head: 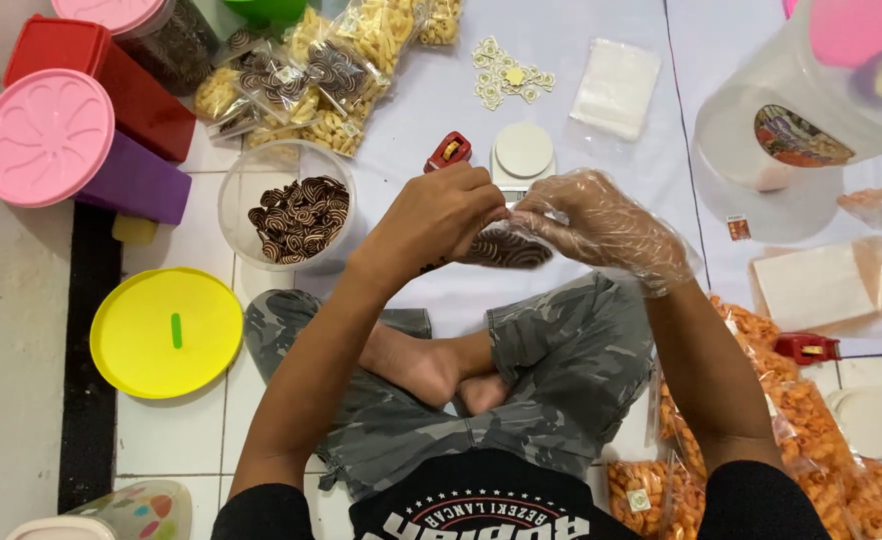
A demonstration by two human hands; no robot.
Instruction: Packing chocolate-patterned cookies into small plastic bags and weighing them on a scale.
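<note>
My left hand [439, 217] is bare and pinches the top of a small clear bag of brown swirl-patterned snacks [506, 250]. My right hand [601, 228], in a thin clear plastic glove, grips the same bag top from the right. The bag hangs above my crossed legs. A clear round tub of the same swirl snacks [299, 218] stands just left of my left hand. A small white scale [523, 152] and a red stapler [449, 152] lie right behind my hands.
A yellow lid [166, 332] lies at the left, with pink-lidded [46, 137] and red [111, 80] containers beyond it. Filled snack bags [321, 70] pile at the back. Orange snack bags [811, 440], another red stapler [806, 348] and a big clear jar [811, 110] are at the right.
</note>
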